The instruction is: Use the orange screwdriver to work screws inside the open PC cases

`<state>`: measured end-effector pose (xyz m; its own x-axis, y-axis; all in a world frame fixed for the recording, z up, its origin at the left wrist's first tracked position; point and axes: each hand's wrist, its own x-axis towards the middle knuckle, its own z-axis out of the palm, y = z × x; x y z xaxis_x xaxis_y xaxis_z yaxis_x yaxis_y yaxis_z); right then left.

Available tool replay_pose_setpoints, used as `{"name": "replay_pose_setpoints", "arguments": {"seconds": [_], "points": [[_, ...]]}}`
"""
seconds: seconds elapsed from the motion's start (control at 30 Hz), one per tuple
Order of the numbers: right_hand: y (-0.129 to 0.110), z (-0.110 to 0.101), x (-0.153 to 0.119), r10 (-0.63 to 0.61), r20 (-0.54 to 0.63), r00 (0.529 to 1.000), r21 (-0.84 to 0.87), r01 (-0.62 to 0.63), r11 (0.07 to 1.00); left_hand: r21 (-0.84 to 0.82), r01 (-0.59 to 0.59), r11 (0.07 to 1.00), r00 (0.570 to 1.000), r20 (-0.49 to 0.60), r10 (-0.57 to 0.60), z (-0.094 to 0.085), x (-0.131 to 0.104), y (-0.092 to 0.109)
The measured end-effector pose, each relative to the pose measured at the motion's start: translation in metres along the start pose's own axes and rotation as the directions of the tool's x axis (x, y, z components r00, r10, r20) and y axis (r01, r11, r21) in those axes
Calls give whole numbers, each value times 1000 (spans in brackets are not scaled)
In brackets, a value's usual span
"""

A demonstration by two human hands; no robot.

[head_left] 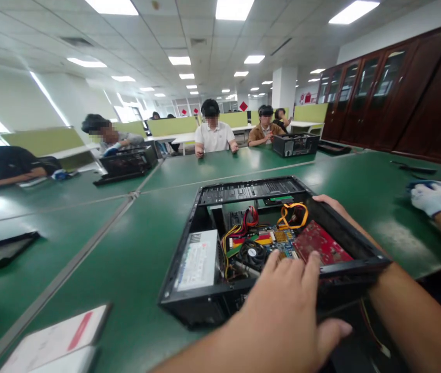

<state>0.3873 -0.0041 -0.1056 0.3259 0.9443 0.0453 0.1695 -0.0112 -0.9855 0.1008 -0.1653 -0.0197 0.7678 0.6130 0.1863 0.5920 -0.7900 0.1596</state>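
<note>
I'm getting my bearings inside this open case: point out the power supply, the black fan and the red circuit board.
Power supply (199, 261), head view: its pale, labelled top face.
Black fan (252, 252), head view: the round label on its hub.
Red circuit board (324, 243), head view: its broad upper face.

— How many computer cases (191, 308) show on the green tables (138, 248)?

— Three. Inside the nearest I count one power supply (199, 261), one red card (323, 244) and one cooler fan (253, 252).

— And what do you count at that case?

— One left hand (288, 287) and one right hand (328, 202), two in all.

— Gloved hands (434, 199) at the right edge?

— One.

— How many people (214, 135) at the far and left sides?

— Four; others farther back are too small to count.
</note>
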Motion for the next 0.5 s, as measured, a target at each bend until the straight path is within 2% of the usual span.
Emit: {"name": "replay_pose_setpoints", "arguments": {"seconds": [0.03,0.1,0.17,0.2,0.27,0.33,0.4,0.5], "points": [[1,3,-2,-6,-7,1000,-5,6,1000,-4,-21,1000,997,79,21,-19,2,-16],[4,7,-5,-17,-22,1000,-23,16,1000,39,9,999,976,215,-17,-49,8,-56],[6,13,-7,-21,-36,999,-45,19,999,125,62,990,950,296,-96,-60,17,-101],[6,17,-7,-24,-45,999,-55,21,998,146,69,987,932,344,-116,-59,21,-121],[5,28,-5,-31,-67,997,-69,27,997,99,44,994,896,435,-83,-45,29,-153],[3,38,-4,-37,-91,995,-77,30,997,32,10,999,870,493,-25,-28,34,-173],[1,45,-5,-36,-110,993,-84,27,996,30,1,1000,858,514,-16,-17,35,-182],[-3,47,-9,-51,-111,992,-117,38,992,119,49,992,859,501,-103,-14,34,-181]]}}
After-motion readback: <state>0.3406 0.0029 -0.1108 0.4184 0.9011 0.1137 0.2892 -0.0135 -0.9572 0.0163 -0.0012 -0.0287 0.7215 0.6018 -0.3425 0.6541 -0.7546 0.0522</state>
